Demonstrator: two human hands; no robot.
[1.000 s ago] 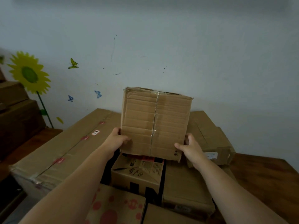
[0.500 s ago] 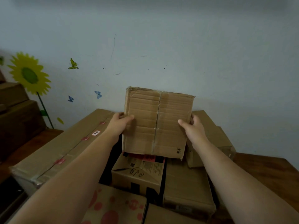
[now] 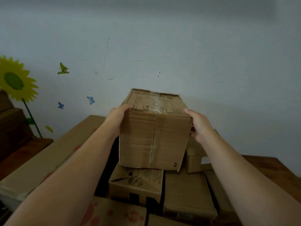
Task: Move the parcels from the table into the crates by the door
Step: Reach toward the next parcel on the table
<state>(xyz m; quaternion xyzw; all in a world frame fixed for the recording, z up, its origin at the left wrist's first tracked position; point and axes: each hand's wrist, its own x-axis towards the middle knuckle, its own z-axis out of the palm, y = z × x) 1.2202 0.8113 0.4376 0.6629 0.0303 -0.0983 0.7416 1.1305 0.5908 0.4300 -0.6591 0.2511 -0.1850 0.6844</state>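
A brown cardboard parcel with a taped seam is held up above the pile of parcels, its taped top face tilted into view. My left hand grips its upper left edge, thumb on the near face. On the opposite side my right hand grips the upper right edge. Below it lies a smaller parcel with handwriting and a printed label.
A long flat carton lies at the left. More parcels fill the middle and right of the wooden table. A carton with red spots sits at the near edge. Dark boxes stand stacked at far left against the wall.
The parcel has been tipped so its taped top now faces me, and it has come nearer. Both hands slid from its lower corners up to its top edges.
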